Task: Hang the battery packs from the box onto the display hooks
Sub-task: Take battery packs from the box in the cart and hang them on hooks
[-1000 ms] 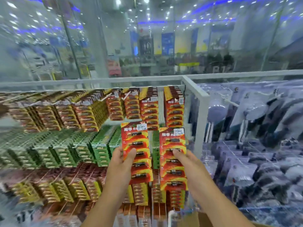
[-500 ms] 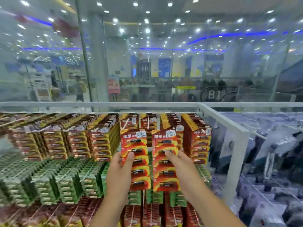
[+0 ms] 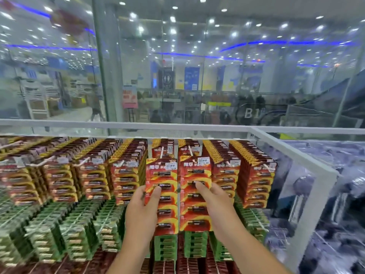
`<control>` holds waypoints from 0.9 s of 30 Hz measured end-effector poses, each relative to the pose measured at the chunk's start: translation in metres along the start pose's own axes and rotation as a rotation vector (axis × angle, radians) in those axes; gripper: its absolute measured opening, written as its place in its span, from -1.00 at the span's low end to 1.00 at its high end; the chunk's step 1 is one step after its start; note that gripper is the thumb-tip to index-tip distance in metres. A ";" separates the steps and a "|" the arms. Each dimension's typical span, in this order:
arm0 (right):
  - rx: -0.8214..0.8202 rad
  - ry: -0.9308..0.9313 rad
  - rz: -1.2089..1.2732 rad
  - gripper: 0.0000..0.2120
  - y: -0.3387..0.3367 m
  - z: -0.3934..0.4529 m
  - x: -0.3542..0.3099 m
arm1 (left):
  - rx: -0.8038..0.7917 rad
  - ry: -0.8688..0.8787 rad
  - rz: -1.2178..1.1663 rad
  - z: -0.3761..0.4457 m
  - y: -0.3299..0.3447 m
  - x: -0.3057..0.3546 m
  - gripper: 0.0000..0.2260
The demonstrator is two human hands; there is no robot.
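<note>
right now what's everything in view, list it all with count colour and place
held red and yellow card battery packs: two, one in each hand, raised in front of the two short top-row hooks at centre
hanging red battery packs: many, full hooks across the top row
hanging green battery packs: many, the row beneath
darker red packs: many, lowest row, partly cut off
white metal rack frame: one, along the top and right of the display
blurred grey packaged goods: count unclear, right of the frame
glass wall: behind the rack
left hand: grips the left pack
right hand: grips the right pack
</note>
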State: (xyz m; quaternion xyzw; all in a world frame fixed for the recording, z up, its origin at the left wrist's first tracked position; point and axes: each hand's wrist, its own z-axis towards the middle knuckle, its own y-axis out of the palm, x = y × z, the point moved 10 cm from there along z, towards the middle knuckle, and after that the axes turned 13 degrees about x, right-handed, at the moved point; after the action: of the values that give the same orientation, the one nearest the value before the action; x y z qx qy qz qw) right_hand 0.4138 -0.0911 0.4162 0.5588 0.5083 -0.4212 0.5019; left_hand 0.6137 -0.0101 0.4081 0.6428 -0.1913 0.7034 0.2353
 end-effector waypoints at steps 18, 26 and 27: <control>0.073 0.059 0.000 -0.42 0.006 0.031 0.026 | -0.044 -0.061 0.003 0.027 -0.001 -0.020 -0.93; 0.145 -0.053 0.034 -0.31 0.025 0.061 0.033 | -0.038 -0.018 0.053 0.056 0.025 -0.033 -0.39; 0.174 -0.037 0.026 -0.41 0.026 0.071 0.038 | -0.031 -0.021 0.041 0.063 0.030 -0.038 -0.37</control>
State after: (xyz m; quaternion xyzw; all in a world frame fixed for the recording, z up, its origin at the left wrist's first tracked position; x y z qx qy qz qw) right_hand 0.4471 -0.1551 0.3725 0.5991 0.4531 -0.4675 0.4661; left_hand 0.6499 -0.0735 0.3781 0.6424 -0.2175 0.6983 0.2288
